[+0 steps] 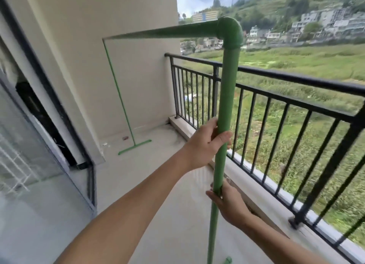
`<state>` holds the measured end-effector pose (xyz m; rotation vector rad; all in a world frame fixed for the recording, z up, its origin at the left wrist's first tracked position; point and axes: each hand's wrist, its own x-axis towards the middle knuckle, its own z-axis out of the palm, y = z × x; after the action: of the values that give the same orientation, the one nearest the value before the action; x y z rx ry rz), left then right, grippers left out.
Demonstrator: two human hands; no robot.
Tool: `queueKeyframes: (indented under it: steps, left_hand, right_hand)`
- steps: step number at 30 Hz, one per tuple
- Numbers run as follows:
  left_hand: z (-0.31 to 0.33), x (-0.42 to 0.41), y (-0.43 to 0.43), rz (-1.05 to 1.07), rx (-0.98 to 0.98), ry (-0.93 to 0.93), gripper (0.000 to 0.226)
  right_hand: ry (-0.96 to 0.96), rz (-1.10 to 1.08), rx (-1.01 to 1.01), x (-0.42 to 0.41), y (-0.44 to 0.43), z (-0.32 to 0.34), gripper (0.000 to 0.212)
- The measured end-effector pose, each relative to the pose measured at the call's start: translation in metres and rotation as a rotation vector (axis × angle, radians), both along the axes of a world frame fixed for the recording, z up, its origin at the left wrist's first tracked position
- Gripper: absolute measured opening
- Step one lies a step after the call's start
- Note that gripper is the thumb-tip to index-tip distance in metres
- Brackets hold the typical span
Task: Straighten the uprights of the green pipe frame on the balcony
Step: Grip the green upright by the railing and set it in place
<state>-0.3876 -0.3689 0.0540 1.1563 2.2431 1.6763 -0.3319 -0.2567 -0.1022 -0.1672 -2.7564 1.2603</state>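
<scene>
A green pipe frame stands on the balcony floor. Its near upright point(227, 97) rises right in front of me to an elbow joint point(230, 31). From there the top bar point(158, 32) runs back to the far upright point(120, 101), which leans against the cream wall and ends in a foot bar point(135, 146) on the floor. My left hand point(205, 143) is wrapped around the near upright at mid-height. My right hand point(230, 202) grips the same pipe lower down. The near upright's foot is mostly out of frame at the bottom.
A black metal railing point(276, 113) runs along the right side, close to the near upright, on a low pale curb point(262, 182). A dark-framed glass sliding door point(49, 164) lines the left. The cream wall point(138, 85) closes the far end. Small scraps point(124, 138) lie on the floor there.
</scene>
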Motion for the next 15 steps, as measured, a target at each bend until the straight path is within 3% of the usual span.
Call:
queueKeyframes:
  steps: [7,15]
  left_hand:
    - [0.004,-0.043,-0.027,0.260,-0.032,0.069,0.007]
    - [0.004,-0.108,0.021,0.513,-0.033,0.100,0.007]
  right_hand:
    - [0.021,0.130,-0.027,-0.072,-0.022,-0.002,0.022]
    - [-0.033,0.193,-0.037,-0.155,0.017,0.006,0.028]
